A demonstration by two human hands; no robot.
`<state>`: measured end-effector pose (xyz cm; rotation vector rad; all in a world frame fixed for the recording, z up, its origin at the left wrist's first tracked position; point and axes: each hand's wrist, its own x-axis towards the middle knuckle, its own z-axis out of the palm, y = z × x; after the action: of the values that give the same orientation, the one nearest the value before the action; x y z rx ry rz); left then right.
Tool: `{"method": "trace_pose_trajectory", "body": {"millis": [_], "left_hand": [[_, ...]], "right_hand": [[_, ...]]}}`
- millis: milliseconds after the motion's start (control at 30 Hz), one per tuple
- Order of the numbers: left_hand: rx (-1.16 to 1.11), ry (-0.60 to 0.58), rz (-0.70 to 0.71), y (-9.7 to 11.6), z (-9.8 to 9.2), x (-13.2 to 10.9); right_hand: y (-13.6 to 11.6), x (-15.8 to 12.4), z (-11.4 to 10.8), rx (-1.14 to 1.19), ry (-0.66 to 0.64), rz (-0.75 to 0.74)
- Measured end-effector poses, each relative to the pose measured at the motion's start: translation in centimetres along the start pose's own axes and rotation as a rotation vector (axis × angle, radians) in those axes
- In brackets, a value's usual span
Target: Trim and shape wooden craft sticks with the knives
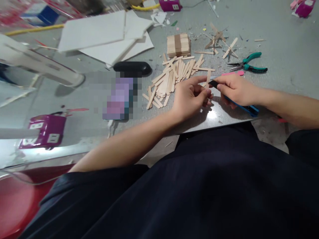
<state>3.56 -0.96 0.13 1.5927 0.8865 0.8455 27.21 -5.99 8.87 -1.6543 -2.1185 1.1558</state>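
Between the thumb and fingers of my left hand (190, 96) is a wooden craft stick (208, 78), held tilted close to upright. My right hand (236, 89) is wrapped around a blue utility knife (245, 108) with a black front end. The knife's front end meets the stick or lies right beside it; I cannot tell whether the blade touches. Left of and behind my hands lies a loose pile of craft sticks (171, 74). Beyond the pile is a banded bundle of sticks (183, 44).
Teal-handled pliers (249, 63) and a pink-handled tool (234, 73) lie behind my right hand. Crossed sticks (216, 38) sit farther back. To the left are a black case (133, 68), a blurred-out phone (119, 98), white boards (99, 33) and a purple device (46, 131).
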Motion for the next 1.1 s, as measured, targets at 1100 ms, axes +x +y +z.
{"method": "trace_pose_trajectory", "body": {"millis": [1100], "left_hand": [[0.498, -0.301, -0.095, 5.0, -1.1, -0.7]], "right_hand": [[-2.9, -0.6, 0.6, -0.491, -0.151, 0.030]]}}
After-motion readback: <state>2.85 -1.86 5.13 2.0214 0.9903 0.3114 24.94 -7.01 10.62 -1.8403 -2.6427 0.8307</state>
